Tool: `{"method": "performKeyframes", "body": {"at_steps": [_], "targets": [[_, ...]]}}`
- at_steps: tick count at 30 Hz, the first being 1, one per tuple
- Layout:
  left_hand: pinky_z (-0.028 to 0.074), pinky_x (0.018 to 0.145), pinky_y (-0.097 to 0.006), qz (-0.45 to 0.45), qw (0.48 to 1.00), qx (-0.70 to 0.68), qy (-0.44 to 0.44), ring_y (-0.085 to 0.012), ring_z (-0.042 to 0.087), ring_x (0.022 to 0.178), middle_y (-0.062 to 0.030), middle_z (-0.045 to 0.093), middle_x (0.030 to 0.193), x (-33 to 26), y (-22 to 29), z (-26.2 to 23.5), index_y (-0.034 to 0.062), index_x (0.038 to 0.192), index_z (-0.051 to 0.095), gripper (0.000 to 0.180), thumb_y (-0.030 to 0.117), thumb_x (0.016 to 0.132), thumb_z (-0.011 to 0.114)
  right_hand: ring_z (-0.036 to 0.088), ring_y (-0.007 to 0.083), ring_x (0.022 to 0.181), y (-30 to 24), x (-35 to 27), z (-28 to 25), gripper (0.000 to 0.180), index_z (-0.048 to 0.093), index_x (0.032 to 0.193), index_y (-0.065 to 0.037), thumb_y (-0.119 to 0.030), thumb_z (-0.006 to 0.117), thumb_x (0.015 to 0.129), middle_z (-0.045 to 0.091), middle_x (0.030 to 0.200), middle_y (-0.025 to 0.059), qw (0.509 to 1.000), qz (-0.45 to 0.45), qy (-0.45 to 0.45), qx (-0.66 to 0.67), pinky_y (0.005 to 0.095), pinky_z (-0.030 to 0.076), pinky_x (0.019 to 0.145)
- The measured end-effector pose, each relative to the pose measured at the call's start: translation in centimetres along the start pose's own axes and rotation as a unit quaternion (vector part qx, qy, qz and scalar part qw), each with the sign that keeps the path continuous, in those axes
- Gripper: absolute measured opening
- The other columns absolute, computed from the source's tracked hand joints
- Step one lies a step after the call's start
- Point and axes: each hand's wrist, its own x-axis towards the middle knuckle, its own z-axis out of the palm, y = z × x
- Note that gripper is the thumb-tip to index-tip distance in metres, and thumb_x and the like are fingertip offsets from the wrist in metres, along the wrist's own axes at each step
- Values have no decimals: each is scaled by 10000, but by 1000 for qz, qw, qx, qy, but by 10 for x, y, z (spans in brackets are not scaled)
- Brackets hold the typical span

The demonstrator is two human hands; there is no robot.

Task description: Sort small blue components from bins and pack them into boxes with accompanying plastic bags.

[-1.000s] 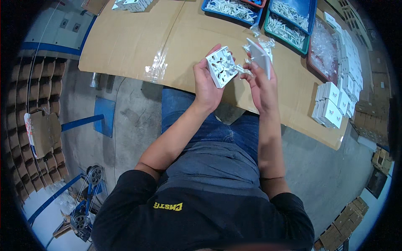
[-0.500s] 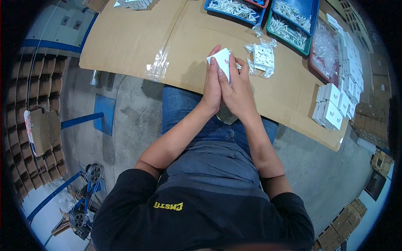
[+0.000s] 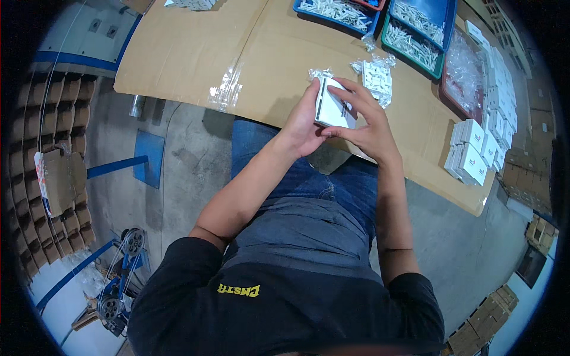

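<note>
Near the table's front edge I hold a small flat white box [image 3: 335, 108], tilted, with a dark strip along its left side. My left hand [image 3: 301, 123] wraps its left side, thumb along the edge. My right hand [image 3: 371, 121] grips it from the right, with fingers over the top and the thumb at the lower corner. Crinkled clear plastic [image 3: 320, 74] shows just beyond the box's far end; whether it is attached I cannot tell. Right of my hands lies a clear bag of small white parts [image 3: 376, 80] on the cardboard-covered table [image 3: 178, 59].
Blue trays [image 3: 442, 37] and a green tray [image 3: 438, 70] of small white parts stand at the back right. Beside them a red tray [image 3: 446, 98] holds clear plastic bags. Stacks of white boxes [image 3: 472, 154] line the right edge. More white boxes [image 3: 193, 3] lie at the far left.
My hands, pressed together around the box before, have spread apart around it. The box has turned and moved slightly right and nearer, showing its dark-striped side.
</note>
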Motion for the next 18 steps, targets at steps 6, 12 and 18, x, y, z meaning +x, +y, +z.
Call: {"method": "performKeyframes", "body": {"at_steps": [6, 12, 18], "targets": [[586, 866, -396, 13, 999, 33, 30, -260, 655, 1092, -145, 626, 1232, -2, -1, 8, 78, 1402, 449, 604, 520, 1075, 200, 544, 297, 1282, 4, -8, 2, 735, 676, 1304, -120, -267, 911, 624, 567, 1420, 122, 998, -17, 55, -37, 411, 426, 1070], [592, 854, -408, -18, 999, 33, 12, -284, 669, 1060, -158, 628, 1224, -3, 1, 7, 67, 1401, 442, 604, 512, 1076, 195, 540, 306, 1289, 9, -7, 6, 700, 682, 1305, -139, -278, 887, 650, 571, 1421, 121, 995, -56, 48, -60, 413, 414, 1076], [595, 838, -404, -9, 999, 29, 32, -294, 673, 1045, -166, 624, 1213, -4, -1, 13, 62, 1394, 439, 604, 521, 1073, 214, 538, 320, 1296, 9, -7, 6, 681, 689, 1298, -152, -285, 882, 658, 571, 1422, 125, 995, -67, 46, -60, 419, 401, 1086]]}}
